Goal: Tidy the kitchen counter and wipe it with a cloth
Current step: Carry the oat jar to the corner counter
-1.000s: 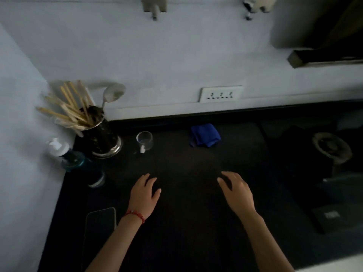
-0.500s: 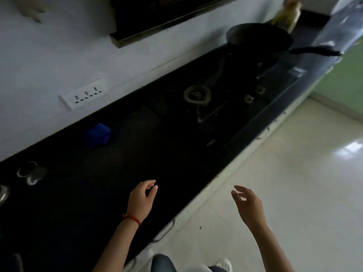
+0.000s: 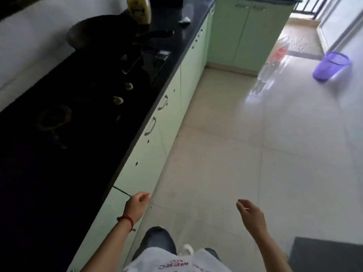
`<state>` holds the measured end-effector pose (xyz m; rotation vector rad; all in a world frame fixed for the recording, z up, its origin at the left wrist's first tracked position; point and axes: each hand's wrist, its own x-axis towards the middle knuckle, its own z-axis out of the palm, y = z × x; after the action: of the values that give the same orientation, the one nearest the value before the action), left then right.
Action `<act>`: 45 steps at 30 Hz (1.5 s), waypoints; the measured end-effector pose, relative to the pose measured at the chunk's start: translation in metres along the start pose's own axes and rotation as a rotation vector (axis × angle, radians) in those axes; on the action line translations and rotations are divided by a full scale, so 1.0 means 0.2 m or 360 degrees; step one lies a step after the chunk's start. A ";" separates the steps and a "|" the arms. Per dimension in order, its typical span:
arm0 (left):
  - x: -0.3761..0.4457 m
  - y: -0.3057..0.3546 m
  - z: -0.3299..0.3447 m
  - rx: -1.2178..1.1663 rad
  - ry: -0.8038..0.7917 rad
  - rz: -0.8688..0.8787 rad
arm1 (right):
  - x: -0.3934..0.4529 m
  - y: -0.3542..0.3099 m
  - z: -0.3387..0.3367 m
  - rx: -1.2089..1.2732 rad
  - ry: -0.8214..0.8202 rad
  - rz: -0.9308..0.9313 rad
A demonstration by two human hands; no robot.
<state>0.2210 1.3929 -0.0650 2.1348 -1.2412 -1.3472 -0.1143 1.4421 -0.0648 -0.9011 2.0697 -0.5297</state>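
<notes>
The black kitchen counter (image 3: 29, 173) runs along the left side, seen at an angle. My left hand (image 3: 136, 206), with a red thread at the wrist, hangs in front of the green cabinet fronts below the counter edge, fingers loosely curled and holding nothing. My right hand (image 3: 252, 216) is out over the tiled floor, fingers apart and empty. The blue cloth is out of view.
A gas hob with a burner (image 3: 53, 119) and knobs (image 3: 117, 100) is set in the counter. Farther along sit a black pan (image 3: 102, 32), a yellow bottle (image 3: 139, 8) and a small white thing (image 3: 184, 20). A purple basket (image 3: 331, 65) and clear bottles (image 3: 275, 55) stand on the floor.
The view has swung right, away from the counter's left end with the utensil holder, glass and blue cloth. Both hands have left the counter top and now hang beside the cabinets and over the floor.
</notes>
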 end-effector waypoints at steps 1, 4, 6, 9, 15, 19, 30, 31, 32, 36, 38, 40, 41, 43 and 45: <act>0.04 0.02 0.04 0.0046 -0.0039 -0.0010 | 0.04 0.03 -0.02 0.0031 0.0018 0.0048; 0.18 0.07 0.12 0.0167 -0.0132 -0.0043 | 0.18 0.06 -0.06 0.0074 0.0041 0.0156; 0.31 0.13 0.16 0.0191 -0.0142 -0.0085 | 0.31 0.03 -0.10 0.0105 0.0028 0.0216; 0.53 0.27 0.21 0.0167 -0.0154 -0.0155 | 0.57 -0.08 -0.18 0.0134 0.0041 0.0239; 1.02 0.70 0.37 0.0100 -0.0258 -0.0285 | 1.12 -0.39 -0.44 0.0245 0.0126 0.0268; 1.33 1.17 0.55 0.0092 -0.0391 -0.0249 | 1.41 -0.52 -0.58 0.0380 0.0179 0.0330; 1.99 2.41 1.10 -0.0035 -0.0463 0.0085 | 2.29 -0.59 -0.99 0.0601 0.0244 0.0505; 2.04 2.48 1.14 -0.0052 -0.0438 0.0075 | 2.39 -0.62 -1.04 0.0594 0.0213 0.0493; 2.08 2.53 1.17 -0.0061 -0.0410 0.0048 | 2.50 -0.66 -1.09 0.0575 0.0178 0.0489; 2.19 2.65 1.25 -0.0103 -0.0280 -0.0100 | 2.90 -0.84 -1.29 0.0487 0.0048 0.0442; 2.25 2.69 1.26 -0.0168 -0.0218 -0.0196 | 3.12 -0.96 -1.36 0.0417 -0.0011 0.0397; 2.31 2.71 1.26 -0.0257 -0.0138 -0.0302 | 3.31 -1.11 -1.41 0.0346 -0.0078 0.0333; 2.34 2.71 1.25 -0.0305 -0.0098 -0.0358 | 3.40 -1.19 -1.43 0.0323 -0.0098 0.0295; 2.41 2.71 1.24 -0.0382 -0.0012 -0.0457 | 3.58 -1.36 -1.44 0.0290 -0.0135 0.0206; 2.51 2.73 1.23 -0.0453 0.0056 -0.0546 | 3.77 -1.51 -1.42 0.0258 -0.0182 0.0131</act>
<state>-0.1707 0.7194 -0.1134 2.2151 -0.6388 -1.5066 -0.5389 0.6943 -0.0873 -0.7317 1.9213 -0.5793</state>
